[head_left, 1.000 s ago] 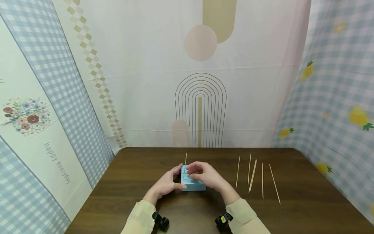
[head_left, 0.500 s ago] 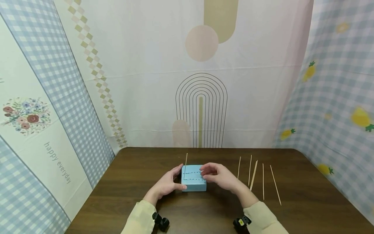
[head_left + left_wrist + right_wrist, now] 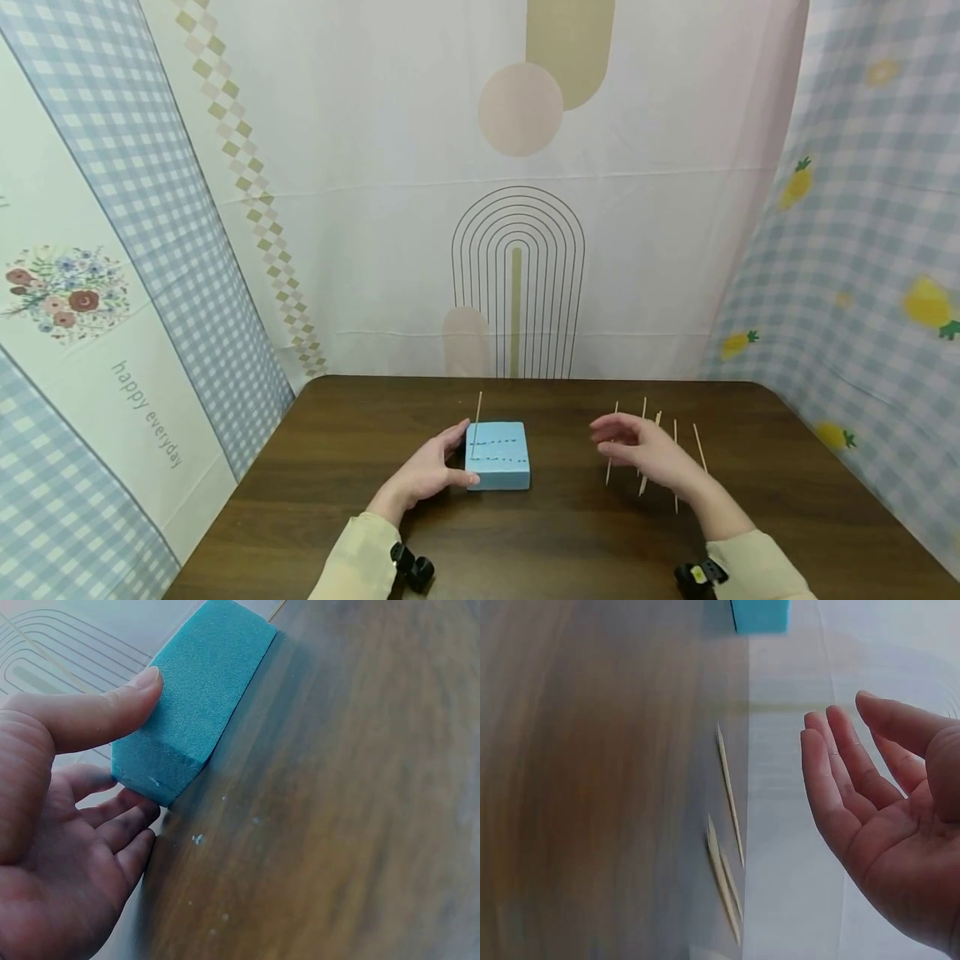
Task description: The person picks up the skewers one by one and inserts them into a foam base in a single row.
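Observation:
A light blue foam-like block (image 3: 501,481) lies on the table, with two rows of dark marks along its top. One thin wooden skewer (image 3: 479,408) stands upright at the block's left side. My left hand (image 3: 426,472) grips the block from the left, thumb on its near face and fingers round the far side; the left wrist view shows this thumb pressed on the blue block (image 3: 202,682). Over the loose skewers (image 3: 676,492) on the right hovers my right hand (image 3: 652,450), fingers loosely bent and nothing held. In the right wrist view, pointed skewers (image 3: 731,795) lie beside that hand.
The brown wooden table (image 3: 540,550) ends at a patterned cloth backdrop (image 3: 375,275). Checked cloths hang at the left and right sides. Small pale crumbs (image 3: 198,839) lie on the table near the left hand.
My right hand has moved from above the block rightward to the loose skewers, carrying nothing. The left hand, block and upright skewer stay put.

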Tool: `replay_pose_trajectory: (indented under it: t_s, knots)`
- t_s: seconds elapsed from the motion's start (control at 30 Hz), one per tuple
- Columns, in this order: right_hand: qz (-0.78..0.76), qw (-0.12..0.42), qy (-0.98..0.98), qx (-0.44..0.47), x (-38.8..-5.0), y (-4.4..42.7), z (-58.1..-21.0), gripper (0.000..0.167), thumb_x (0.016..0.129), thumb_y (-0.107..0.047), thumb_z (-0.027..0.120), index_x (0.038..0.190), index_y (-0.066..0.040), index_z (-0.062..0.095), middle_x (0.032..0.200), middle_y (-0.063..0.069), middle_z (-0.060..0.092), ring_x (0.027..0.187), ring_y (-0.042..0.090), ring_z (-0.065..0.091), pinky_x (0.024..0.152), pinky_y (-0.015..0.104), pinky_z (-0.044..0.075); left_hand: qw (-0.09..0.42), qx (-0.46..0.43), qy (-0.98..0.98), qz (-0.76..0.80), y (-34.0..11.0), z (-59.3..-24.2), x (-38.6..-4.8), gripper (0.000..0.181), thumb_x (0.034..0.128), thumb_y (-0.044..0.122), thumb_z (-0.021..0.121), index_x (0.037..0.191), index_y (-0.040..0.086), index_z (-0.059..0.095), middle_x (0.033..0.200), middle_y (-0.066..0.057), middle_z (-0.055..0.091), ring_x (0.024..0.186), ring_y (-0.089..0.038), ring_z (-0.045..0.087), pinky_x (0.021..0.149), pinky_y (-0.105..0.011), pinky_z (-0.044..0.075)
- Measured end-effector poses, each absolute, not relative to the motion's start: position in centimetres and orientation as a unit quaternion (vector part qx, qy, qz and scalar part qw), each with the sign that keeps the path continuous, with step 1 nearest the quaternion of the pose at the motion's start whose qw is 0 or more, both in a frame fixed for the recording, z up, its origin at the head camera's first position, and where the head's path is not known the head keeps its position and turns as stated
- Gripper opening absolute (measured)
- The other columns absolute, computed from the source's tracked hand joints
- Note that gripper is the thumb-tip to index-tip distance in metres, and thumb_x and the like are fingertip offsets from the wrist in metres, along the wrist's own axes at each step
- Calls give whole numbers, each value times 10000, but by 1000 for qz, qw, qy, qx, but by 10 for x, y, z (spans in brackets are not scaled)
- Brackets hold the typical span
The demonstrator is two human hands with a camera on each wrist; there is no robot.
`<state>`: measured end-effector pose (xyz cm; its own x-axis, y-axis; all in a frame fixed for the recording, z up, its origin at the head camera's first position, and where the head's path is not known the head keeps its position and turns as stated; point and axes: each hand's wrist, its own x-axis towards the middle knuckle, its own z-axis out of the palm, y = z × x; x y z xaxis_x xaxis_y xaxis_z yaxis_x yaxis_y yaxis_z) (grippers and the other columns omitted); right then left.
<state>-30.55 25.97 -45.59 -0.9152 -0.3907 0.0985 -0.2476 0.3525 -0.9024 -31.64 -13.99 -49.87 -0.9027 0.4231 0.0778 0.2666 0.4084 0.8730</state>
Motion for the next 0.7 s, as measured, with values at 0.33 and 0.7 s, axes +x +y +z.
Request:
replay_pose_trajectory:
  t_s: [0.33,0.7]
  knots:
    - [-551,35,828,-101,-295,332,-465,535,1054,-177,706,1484,82,522,1398,311,617,1166,297,704,920,392,613,79,204,837,502,-140,-500,-317,1023,860,183,889,1678,13,300,1687,-244,358,1546,-448,346,1242,-621,270]
    - [-516,22,856,-18,-289,385,-475,550,1044,-115,705,1477,153,498,1423,331,595,1022,57,695,870,346,617,78,204,838,499,-141,-496,-313,1022,863,187,889,1679,13,298,1689,-249,350,1545,-455,343,1235,-626,278]
